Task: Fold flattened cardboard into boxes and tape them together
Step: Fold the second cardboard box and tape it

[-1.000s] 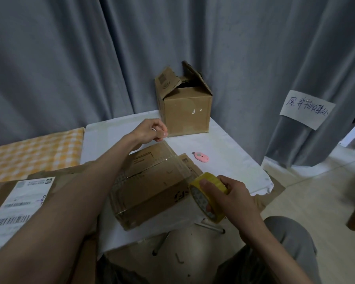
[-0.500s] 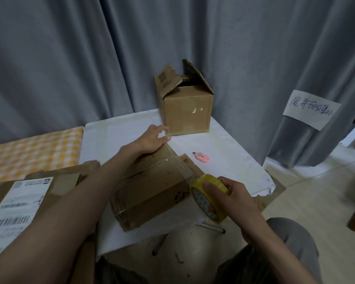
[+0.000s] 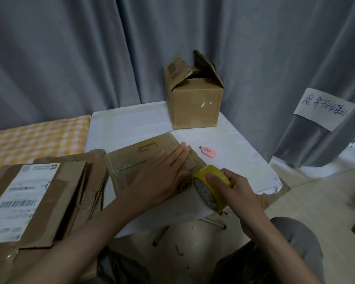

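Cardboard [image 3: 39, 201] lies stacked flat at the left, a shipping label on the top sheet. Beside it on the white worktop [image 3: 127, 124], a flattened box [image 3: 135, 160] sits under the left hand [image 3: 162, 177], fingers straight and pressing down. The right hand [image 3: 232, 189] grips a yellow tape roll [image 3: 211, 187] at the box's right edge. Farther right lies a pink cutter [image 3: 208, 151]; behind stands a folded box [image 3: 195, 103], flaps up.
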Tool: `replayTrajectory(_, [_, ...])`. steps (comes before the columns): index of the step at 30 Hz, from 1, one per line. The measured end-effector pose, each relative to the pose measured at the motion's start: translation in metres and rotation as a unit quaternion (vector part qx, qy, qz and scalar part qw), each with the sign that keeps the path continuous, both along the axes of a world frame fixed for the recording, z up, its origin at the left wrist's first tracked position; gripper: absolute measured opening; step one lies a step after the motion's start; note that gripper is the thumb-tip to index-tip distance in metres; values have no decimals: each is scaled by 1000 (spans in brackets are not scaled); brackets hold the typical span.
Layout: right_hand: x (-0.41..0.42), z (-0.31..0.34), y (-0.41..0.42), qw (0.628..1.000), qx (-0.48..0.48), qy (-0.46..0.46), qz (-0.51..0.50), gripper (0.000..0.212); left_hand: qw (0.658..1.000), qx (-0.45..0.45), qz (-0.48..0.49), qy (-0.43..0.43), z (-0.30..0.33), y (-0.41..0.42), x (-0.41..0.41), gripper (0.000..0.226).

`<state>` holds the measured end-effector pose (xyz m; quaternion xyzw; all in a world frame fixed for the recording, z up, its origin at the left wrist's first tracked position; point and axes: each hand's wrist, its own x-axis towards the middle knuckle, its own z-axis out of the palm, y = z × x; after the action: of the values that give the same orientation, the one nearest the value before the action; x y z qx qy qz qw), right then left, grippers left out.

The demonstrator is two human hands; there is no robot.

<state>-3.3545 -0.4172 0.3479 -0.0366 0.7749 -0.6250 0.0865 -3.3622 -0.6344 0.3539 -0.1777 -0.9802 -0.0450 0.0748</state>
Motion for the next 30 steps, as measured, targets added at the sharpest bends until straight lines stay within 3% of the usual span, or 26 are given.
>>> replayTrajectory(9, [-26,0,-39,998,-61,-11,29,17,1000,24,-10,-17,-12,-49,-62,55])
replayTrajectory(30, [-17,-14,-46,999,-10,-33,-18,21,999,35,-20,-20,-14,-54,-67,61])
